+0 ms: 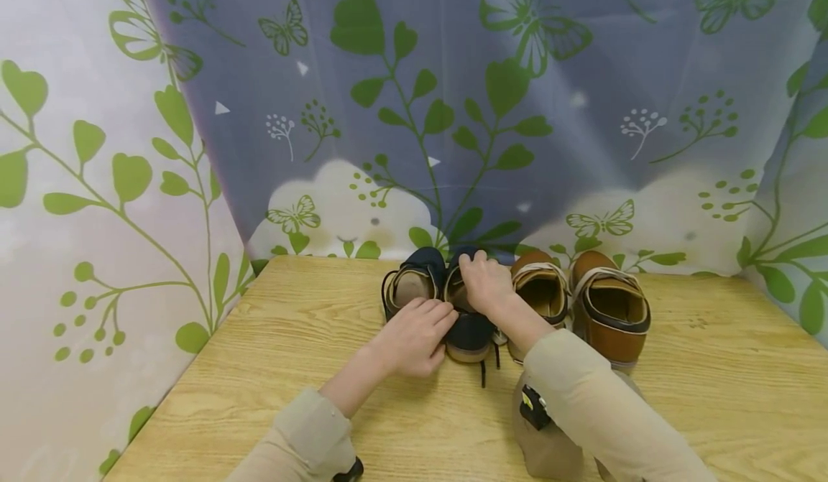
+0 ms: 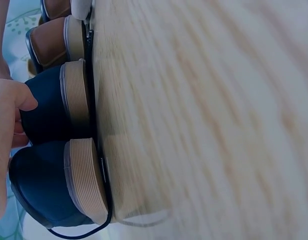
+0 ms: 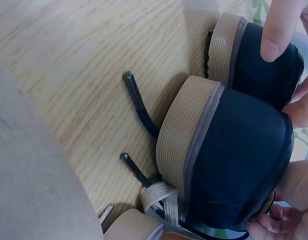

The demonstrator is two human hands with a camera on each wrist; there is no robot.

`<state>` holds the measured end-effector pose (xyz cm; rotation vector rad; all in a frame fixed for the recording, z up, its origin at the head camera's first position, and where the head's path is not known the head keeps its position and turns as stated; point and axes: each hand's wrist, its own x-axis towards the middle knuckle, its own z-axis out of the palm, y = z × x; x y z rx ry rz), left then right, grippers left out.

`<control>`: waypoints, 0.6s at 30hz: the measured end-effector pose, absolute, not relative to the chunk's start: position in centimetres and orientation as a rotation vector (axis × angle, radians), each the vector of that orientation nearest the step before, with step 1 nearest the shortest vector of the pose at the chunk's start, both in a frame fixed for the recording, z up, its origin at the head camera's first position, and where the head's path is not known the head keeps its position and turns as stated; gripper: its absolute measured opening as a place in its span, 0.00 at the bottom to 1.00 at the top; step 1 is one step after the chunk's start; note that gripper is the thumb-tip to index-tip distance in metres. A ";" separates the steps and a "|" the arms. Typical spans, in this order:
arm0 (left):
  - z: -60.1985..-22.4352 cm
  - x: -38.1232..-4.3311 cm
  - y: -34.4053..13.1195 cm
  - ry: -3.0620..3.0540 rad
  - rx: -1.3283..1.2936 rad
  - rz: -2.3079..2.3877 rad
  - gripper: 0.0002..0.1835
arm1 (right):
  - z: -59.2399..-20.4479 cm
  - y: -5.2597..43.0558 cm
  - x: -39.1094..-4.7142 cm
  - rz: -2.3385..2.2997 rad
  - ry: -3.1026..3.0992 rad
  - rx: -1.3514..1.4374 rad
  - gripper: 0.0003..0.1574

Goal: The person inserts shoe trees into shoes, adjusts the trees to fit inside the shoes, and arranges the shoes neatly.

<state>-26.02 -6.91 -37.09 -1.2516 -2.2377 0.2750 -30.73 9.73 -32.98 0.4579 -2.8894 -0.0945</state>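
A patterned cloth (image 1: 414, 94) rises behind the wood-grained desk (image 1: 401, 432), which carries everything in play. Two brown shoes stand side by side to the right: the nearer brown shoe (image 1: 542, 302) to the hands, then the outer brown shoe (image 1: 622, 338). A taupe thing (image 1: 546, 432) lies partly under the right sleeve, too hidden to name.

Just left of the brown pair, the left navy shoe (image 1: 412, 286) and the right navy shoe (image 1: 468, 335) stand upright on the desk, heels toward the person, close together.

The left hand (image 1: 415, 338) is at the inner side of the right navy shoe, thumb apart from the fingers, which touch the collar. The right hand (image 1: 486, 284) has its fingers bent in at that shoe's opening; whether they pinch the collar, tongue or lace, I cannot tell.

Smallest are the two black lace ends (image 3: 139, 107), trailing behind the heel. The step in hand seems to be adjusting or settling this shoe; the next move probably calls for steadying the heel while guiding the collar, without nudging the neighbours or trapping those laces.
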 end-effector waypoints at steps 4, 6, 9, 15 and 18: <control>-37.1 -26.0 -6.9 -2.244 -1.249 0.291 0.26 | -33.0 9.7 -30.9 -0.085 -2.902 0.440 0.12; -37.1 -26.0 -6.9 -2.247 -1.248 0.289 0.26 | -33.0 9.7 -30.9 -0.082 -2.910 0.432 0.12; -37.1 -26.0 -6.9 -2.248 -1.248 0.284 0.26 | -32.9 9.7 -31.0 -0.092 -2.917 0.428 0.13; -37.1 -26.1 -6.8 -2.253 -1.242 0.269 0.26 | -32.9 9.7 -31.2 -0.135 -2.916 0.429 0.11; -37.1 -26.1 -6.8 -2.264 -1.239 0.266 0.25 | -32.9 9.7 -31.2 -0.129 -2.915 0.441 0.11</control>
